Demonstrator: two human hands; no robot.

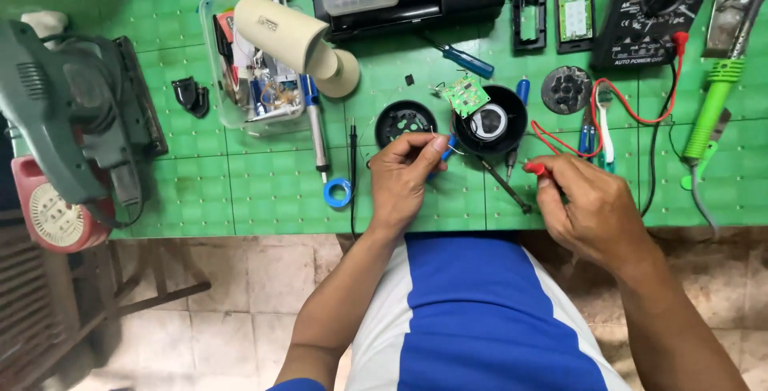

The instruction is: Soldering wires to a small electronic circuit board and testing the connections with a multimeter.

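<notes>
Left hand [404, 175] fingers pinch a thin wire [448, 145]; right hand [588, 203] fingers grip a red probe [534, 169] beside the black housing [490, 121]

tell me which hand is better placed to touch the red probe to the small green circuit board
Right, probably: the right hand already holds the red probe, and the green circuit board lies just ahead; the left hand pinches thin wire.

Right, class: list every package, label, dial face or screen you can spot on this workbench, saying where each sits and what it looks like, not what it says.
Multimeter: top right of the green mat; black body, round dial, white lettering.
Clear plastic box: upper left of centre; see-through, filled with small parts.
Cream tube: lying across that box; small dark label.
Red timer-like dial: left edge; white round face.
No lit screen shows.
</notes>
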